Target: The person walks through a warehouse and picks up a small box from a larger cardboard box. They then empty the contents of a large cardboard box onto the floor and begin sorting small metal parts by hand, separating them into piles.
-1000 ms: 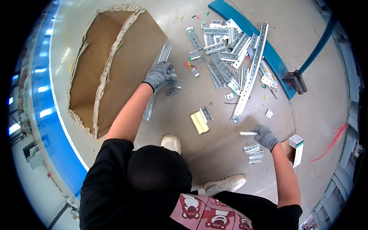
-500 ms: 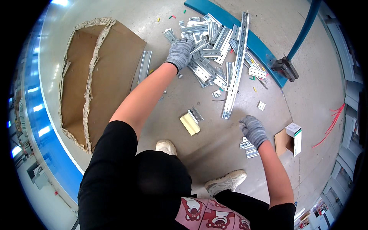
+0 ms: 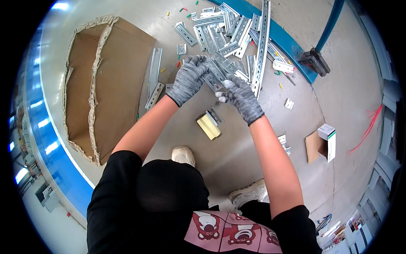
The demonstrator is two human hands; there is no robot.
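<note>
Both my hands wear grey knit gloves. A short slotted metal rail [image 3: 212, 81] spans the gap between them, held at a slant in front of the pile. Closed around its upper left end is my left hand [image 3: 189, 81]. My right hand [image 3: 242, 98] pinches the lower right end with thumb and fingers. Beyond them lies a heap of cut silvery rails [image 3: 228, 34] of mixed lengths, partly hidden by the gloves. One long slotted rail [image 3: 263, 46] lies across the heap's right side. Nearer me, a yellow block [image 3: 209, 127] rests beside a short rail piece [image 3: 215, 115].
An open cardboard box [image 3: 120, 80] stands at the left, with loose rails [image 3: 155, 72] beside it. At the right sit a small open carton [image 3: 321, 144] and red wires [image 3: 368, 127]. A teal metal beam [image 3: 292, 55] runs behind the heap. Small coloured bits dot the floor.
My left hand has drawn back from the heap with a rail. My right hand has come up and left from near the small rail stack to grip the rail's other end.
</note>
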